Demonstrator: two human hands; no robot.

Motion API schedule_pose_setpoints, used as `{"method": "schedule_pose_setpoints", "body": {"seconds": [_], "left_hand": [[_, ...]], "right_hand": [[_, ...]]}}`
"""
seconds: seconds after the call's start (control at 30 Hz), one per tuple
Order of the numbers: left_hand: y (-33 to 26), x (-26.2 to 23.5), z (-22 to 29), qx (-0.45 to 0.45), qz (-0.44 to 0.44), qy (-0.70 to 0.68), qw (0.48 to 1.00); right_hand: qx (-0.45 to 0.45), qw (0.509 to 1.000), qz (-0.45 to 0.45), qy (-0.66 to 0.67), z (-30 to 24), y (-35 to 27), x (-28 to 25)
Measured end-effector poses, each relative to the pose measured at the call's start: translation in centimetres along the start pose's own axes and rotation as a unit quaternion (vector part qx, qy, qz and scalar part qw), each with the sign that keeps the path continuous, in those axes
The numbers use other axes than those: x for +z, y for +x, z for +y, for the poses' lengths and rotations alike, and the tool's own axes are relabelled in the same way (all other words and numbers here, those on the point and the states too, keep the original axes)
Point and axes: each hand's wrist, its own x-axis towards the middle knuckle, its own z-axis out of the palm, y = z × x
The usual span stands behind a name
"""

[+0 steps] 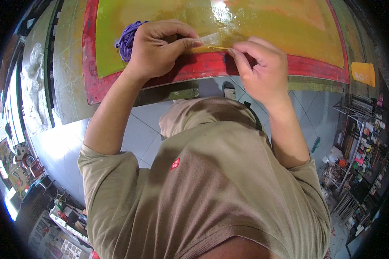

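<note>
Left hand (155, 49) partly hid purple bundle (127, 39), clear plastic (209, 39) end. Right hand (264, 67) hid 1 yellow strip (218, 47) end. Red frame (90, 56) ran past top edge. Shelf items (367, 144) were too small.

pale grey tiled floor (147, 114), metal rack (359, 110) off right, totally crammed with random small stuff, messy white-edged table (67, 226) lower left, bright glow (11, 209) far left
</note>
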Motion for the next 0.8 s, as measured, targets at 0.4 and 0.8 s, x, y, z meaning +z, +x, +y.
{"method": "schedule_pose_setpoints", "body": {"seconds": [0.4, 0.8], "left_hand": [[0.1, 0.1, 0.1, 0.028, 0.001, 0.026, 0.999], [0.2, 0.0, 0.2, 0.029, -0.004, 0.011, 1.0]], "right_hand": [[-0.012, 1.0, 0.007, -0.003, -1.0, 0.3, 2.2], [0.023, 1.0, 0.004, 0.002, 0.7, -0.5, -0.4]]}}
